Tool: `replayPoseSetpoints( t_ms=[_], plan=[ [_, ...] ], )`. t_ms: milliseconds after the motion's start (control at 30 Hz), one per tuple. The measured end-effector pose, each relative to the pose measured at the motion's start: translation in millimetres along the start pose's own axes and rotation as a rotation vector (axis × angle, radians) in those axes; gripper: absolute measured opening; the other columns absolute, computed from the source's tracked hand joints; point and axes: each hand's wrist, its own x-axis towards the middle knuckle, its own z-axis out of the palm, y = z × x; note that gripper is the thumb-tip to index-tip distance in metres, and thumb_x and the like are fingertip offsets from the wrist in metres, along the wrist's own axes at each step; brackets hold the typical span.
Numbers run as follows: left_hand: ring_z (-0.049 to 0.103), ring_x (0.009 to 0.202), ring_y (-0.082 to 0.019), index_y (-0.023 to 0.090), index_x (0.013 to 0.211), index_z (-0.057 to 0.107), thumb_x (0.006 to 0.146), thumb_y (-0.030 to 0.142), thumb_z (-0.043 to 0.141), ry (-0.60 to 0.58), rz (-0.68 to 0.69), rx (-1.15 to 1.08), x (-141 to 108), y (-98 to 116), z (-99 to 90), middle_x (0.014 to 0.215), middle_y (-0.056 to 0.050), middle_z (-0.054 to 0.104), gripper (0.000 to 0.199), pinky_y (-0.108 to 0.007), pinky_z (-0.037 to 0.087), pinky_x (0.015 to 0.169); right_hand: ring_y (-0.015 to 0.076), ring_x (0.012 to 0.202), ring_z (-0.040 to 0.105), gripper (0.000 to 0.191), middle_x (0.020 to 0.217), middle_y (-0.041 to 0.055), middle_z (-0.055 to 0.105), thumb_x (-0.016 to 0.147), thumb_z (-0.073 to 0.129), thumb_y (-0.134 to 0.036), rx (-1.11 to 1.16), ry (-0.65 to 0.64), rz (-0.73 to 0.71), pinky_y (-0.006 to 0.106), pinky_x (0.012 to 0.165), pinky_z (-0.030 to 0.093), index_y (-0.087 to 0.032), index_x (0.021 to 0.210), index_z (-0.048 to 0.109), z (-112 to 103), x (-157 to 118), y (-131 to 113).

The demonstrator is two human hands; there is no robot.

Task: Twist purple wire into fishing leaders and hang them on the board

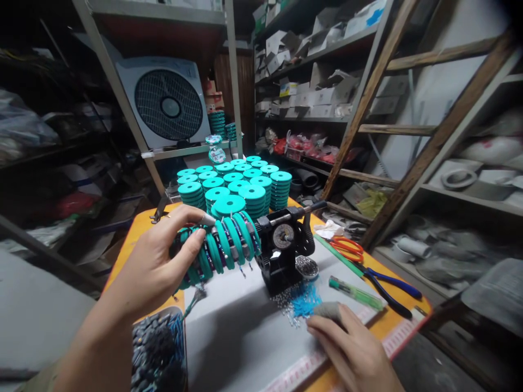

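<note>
A row of teal line spools [232,242] sits on the shaft of a black winding machine [281,245], with dark line and small fittings on them. My left hand [174,250] is closed over the left part of this row, thumb and index finger pressed on the spools; its other fingers are hidden. Low at the right, my right hand [353,345] has its fingers pressed together at the mat, a grey wrap on one finger. What they hold, if anything, is too small to tell. Just beyond lie small blue pieces [306,300] and tiny silvery metal parts [286,298].
Stacked teal spools [251,193] fill the table's back. At the right lie orange-handled scissors [347,249], blue-and-black pliers [392,288] and a green tube [355,294]. A container of dark weights [157,348] stands front left. A box fan [167,103] and wooden ladder [368,120] stand behind.
</note>
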Motion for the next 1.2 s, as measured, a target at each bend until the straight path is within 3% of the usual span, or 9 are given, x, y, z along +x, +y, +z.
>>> replayPoseSetpoints(
  t_ms=[233,367,467,600,700,800,933,1200],
  plan=[
    [0.058,0.100,-0.025,0.028,0.101,0.057,0.095,0.040,0.043,0.010,-0.015,0.030,3,1,1.0,0.106,-0.005,0.062,0.020,-0.041,0.045,0.089,0.0207,0.087,0.067,0.018,0.093,0.0070,0.066,0.090,0.053,-0.010,0.053,0.162,-0.003,0.026,0.077,0.058,-0.021,0.102,0.061,-19,-6,-2],
    [0.059,0.094,-0.025,0.027,0.100,0.058,0.095,0.043,0.042,0.009,-0.061,0.051,7,0,-1.0,0.101,-0.005,0.064,0.023,-0.042,0.047,0.085,0.0191,0.079,0.067,0.024,0.089,0.0057,0.065,0.088,0.052,-0.006,0.130,0.200,-0.011,0.025,0.068,0.059,-0.022,0.103,0.061,-21,1,2],
    [0.060,0.081,-0.023,0.026,0.098,0.059,0.095,0.045,0.040,-0.029,-0.132,0.036,12,0,-3.5,0.089,-0.003,0.064,0.027,-0.037,0.050,0.069,0.0176,0.077,0.065,0.027,0.091,0.0061,0.063,0.087,0.051,-0.002,0.181,0.269,-0.048,0.026,0.066,0.059,-0.022,0.104,0.060,-24,21,1],
    [0.057,0.073,-0.019,0.024,0.096,0.058,0.095,0.047,0.040,-0.073,-0.178,0.000,17,1,-6.1,0.081,-0.002,0.061,0.029,-0.031,0.048,0.061,0.0192,0.093,0.064,0.028,0.098,0.0083,0.063,0.087,0.051,0.000,0.254,0.301,-0.131,0.030,0.079,0.058,-0.019,0.105,0.058,-29,72,-11],
    [0.058,0.075,-0.019,0.025,0.096,0.058,0.095,0.047,0.039,-0.099,-0.187,-0.007,19,2,-8.2,0.085,-0.002,0.061,0.029,-0.032,0.049,0.064,0.0210,0.109,0.062,0.027,0.111,0.0112,0.064,0.088,0.049,0.002,0.328,0.236,-0.225,0.034,0.091,0.055,-0.019,0.106,0.053,-28,108,-24],
    [0.061,0.085,-0.021,0.026,0.098,0.060,0.096,0.043,0.041,-0.100,-0.153,0.035,20,5,-10.7,0.095,-0.003,0.065,0.026,-0.036,0.050,0.076,0.0233,0.117,0.060,0.025,0.119,0.0147,0.062,0.090,0.048,0.001,0.353,0.200,-0.296,0.037,0.094,0.054,-0.017,0.106,0.051,-21,126,-33],
    [0.063,0.098,-0.022,0.025,0.107,0.061,0.095,0.035,0.046,-0.070,-0.106,0.054,21,11,-12.2,0.107,-0.004,0.068,0.021,-0.038,0.049,0.087,0.0252,0.118,0.059,0.023,0.119,0.0165,0.062,0.091,0.048,0.001,0.346,0.200,-0.288,0.037,0.092,0.055,-0.017,0.106,0.051,-12,127,-36],
    [0.063,0.098,-0.020,0.024,0.107,0.063,0.096,0.025,0.042,-0.085,-0.019,0.088,27,30,-7.8,0.105,-0.002,0.068,0.024,-0.036,0.048,0.087,0.0225,0.113,0.062,0.025,0.116,0.0138,0.063,0.091,0.049,0.000,0.433,0.218,-0.259,0.032,0.090,0.054,-0.017,0.109,0.052,-12,126,-32]
  ],
)
